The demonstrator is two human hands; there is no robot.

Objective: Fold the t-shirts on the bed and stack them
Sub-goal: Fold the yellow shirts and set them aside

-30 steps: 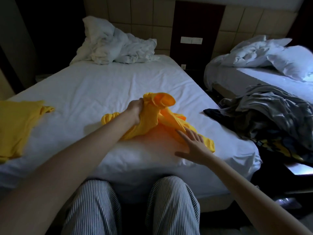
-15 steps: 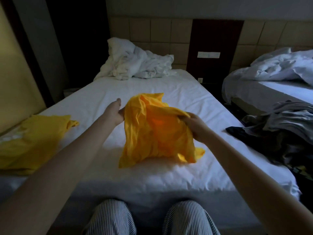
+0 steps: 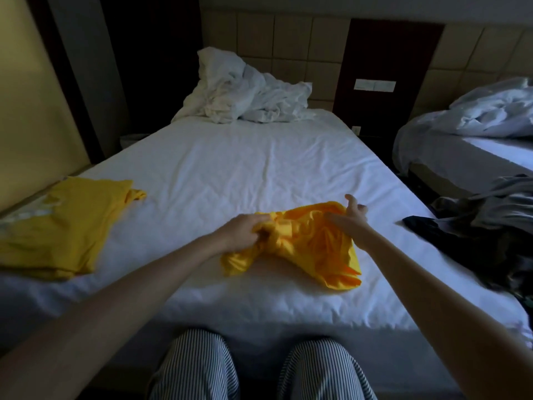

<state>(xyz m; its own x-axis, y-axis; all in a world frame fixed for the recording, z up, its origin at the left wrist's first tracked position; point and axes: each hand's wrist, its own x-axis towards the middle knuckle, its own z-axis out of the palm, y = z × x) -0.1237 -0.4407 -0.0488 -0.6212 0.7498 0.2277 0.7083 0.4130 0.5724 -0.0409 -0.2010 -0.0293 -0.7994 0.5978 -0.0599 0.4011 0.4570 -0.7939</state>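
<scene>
Two hands (image 3: 245, 232) (image 3: 350, 219), two beds (image 3: 259, 168) (image 3: 496, 148)

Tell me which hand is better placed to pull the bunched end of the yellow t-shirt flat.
Left, probably. The left hand grips the bunched end of the yellow t-shirt; the right hand is at its opposite edge, grip unclear.

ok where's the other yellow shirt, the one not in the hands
Head view: the other yellow shirt lies on the bed's left edge, well left of the left hand.
</scene>
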